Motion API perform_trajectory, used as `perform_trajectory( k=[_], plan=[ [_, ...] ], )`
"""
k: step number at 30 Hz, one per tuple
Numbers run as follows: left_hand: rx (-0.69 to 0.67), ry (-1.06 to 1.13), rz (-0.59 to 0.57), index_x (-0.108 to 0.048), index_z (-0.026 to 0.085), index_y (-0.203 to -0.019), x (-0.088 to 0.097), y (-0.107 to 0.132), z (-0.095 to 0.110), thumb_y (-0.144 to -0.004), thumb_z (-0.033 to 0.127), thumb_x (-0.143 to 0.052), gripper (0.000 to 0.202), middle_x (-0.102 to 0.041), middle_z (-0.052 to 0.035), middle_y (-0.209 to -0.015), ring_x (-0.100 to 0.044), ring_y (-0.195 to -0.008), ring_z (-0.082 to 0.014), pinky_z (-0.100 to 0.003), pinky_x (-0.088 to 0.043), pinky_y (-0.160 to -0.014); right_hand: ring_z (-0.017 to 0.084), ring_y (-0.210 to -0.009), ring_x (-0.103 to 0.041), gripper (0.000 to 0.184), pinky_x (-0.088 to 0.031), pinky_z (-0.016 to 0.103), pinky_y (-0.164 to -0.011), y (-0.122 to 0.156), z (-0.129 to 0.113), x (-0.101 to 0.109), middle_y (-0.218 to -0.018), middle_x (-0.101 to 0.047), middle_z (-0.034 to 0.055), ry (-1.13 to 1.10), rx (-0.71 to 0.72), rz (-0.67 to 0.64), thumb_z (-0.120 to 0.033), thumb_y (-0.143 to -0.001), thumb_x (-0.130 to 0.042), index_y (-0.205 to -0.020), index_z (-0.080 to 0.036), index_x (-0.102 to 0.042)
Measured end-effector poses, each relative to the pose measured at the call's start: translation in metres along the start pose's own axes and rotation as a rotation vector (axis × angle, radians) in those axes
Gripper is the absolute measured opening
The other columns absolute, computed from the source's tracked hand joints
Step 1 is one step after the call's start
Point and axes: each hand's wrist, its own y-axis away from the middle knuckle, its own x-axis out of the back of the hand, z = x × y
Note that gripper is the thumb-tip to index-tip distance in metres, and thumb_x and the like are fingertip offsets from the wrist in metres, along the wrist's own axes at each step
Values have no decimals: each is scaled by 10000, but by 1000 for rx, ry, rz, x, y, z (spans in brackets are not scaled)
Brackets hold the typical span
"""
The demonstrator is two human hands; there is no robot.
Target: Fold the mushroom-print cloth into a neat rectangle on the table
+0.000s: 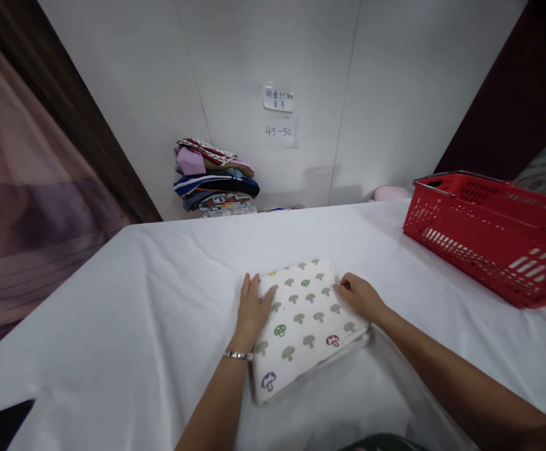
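A folded white cloth (301, 313) printed with grey, green, red and purple mushrooms lies tilted on the white-covered table. My left hand (253, 307) rests along its left edge, fingers stretched out and thumb on top; a silver bracelet circles that wrist. At the cloth's right edge, my right hand (357, 297) has its fingers curled in a pinch on the fabric. The fingertips of this hand are partly hidden. Several folded layers show along the cloth's lower right edge.
A red plastic basket (479, 238) stands on the right of the white table cover (198, 263). Behind the far edge, a stack of folded fabrics (216, 181) leans by the wall under handwritten paper signs (278, 99). A dark flat object (0, 426) lies at lower left.
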Motion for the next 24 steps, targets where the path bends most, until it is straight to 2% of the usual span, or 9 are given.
perform_trajectory(
  k=[4,7,12,15,18,21,24],
  plan=[
    [45,12,-51,-344,167,-1366,3,13,4,-817,469,-505,647,-119,-121,-1505,-169,-1369,-253,-366,-350,-1042,144,-706,-515,207,-326,246,-613,13,-4,0,-841,-595,15,61,37,49,-418,-808,-490,-811,-214,-527],
    [59,33,-66,-306,180,-1386,5,24,6,-813,448,-520,668,-95,-119,-1510,-164,-1370,-253,-354,-382,-1012,145,-723,-513,213,-327,244,-622,14,-4,-2,-838,-578,11,83,77,41,-425,-809,-493,-809,-214,-522],
    [97,22,-64,-327,186,-1374,7,37,8,-789,496,-534,693,-129,-121,-1504,-377,-1272,-272,-363,-421,-964,143,-738,-507,186,-337,241,-639,14,-3,-4,-807,-554,5,96,129,26,-371,-828,-476,-733,-211,-494],
    [100,32,-64,-333,211,-1371,8,41,8,-785,528,-524,694,-131,-110,-1506,-486,-1175,-257,-363,-436,-941,139,-775,-511,169,-344,240,-671,16,-2,-1,-857,-561,10,99,193,97,-327,-853,-432,-748,-215,-502],
    [83,35,-65,-343,201,-1365,8,44,8,-792,518,-515,677,-124,-106,-1508,-435,-1226,-258,-361,-402,-979,141,-744,-513,184,-335,241,-651,17,2,1,-830,-581,10,108,140,153,-312,-863,-411,-752,-214,-521],
    [72,61,-54,-361,197,-1350,6,44,5,-791,491,-525,652,-130,-106,-1506,-383,-1270,-249,-349,-391,-991,140,-659,-500,203,-305,237,-590,18,6,1,-694,-579,-1,102,23,76,-286,-843,-428,-676,-207,-512],
    [53,76,-5,-369,211,-1337,3,42,0,-788,476,-535,632,-175,-104,-1496,-374,-1279,-238,-344,-404,-982,135,-630,-484,203,-282,235,-565,19,7,0,-664,-573,-4,108,13,81,-285,-840,-427,-672,-204,-505]
  ],
)
